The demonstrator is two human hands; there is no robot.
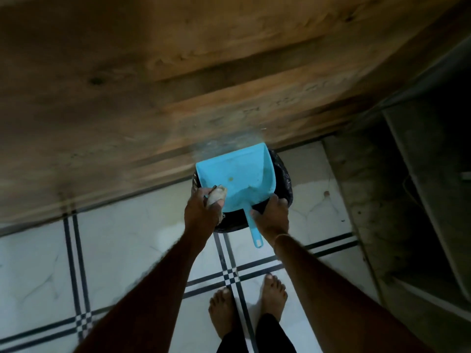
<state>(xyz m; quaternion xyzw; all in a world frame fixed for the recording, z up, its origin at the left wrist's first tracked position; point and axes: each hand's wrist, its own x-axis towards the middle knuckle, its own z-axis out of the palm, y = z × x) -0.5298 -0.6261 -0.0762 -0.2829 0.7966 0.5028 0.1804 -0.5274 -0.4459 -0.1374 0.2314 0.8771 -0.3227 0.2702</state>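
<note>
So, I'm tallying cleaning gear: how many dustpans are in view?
1. The blue dustpan is over the black-lined bin, the right hand holding it at the handle; the left hand grips a grey cloth at its near-left corner.

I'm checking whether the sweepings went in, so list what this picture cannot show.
Head view:
1. Inside of the bin: covered by the dustpan held over it.
2. What the pale wad in the left hand is: small, partly under fingers.
3. How the right hand wraps the handle: hidden under the hand itself.
4. Grain of the wooden panel: motion-blurred.
5. The shelves at right: dark, cut by the edge.
</note>
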